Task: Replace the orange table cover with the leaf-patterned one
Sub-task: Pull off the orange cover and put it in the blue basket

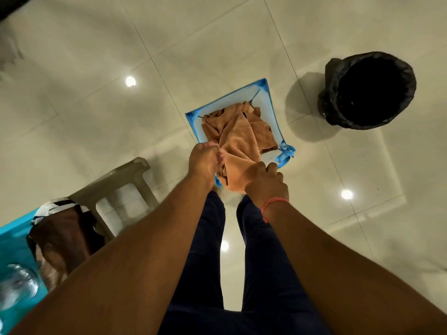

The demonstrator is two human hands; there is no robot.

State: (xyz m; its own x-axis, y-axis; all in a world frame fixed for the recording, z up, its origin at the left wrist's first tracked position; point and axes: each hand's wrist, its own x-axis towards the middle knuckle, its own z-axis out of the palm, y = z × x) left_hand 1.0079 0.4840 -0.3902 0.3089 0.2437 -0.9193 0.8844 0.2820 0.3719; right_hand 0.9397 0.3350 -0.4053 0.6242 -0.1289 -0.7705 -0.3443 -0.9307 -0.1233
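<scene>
The orange table cover (239, 134) lies bunched inside a blue and white fabric basket (266, 97) on the tiled floor, straight in front of my legs. My left hand (203, 159) pinches the near edge of the cover at the basket's left rim. My right hand (263, 181) grips a fold of the same cover at the near right. Both arms reach down over the basket. The leaf-patterned cover is not in view.
A black bin (370, 90) lined with a black bag stands on the floor to the right. A beige plastic stool (128, 180) is at the left. A turquoise surface (14, 243) with a brown bag (63, 238) and a glass object (19, 284) sits at the lower left.
</scene>
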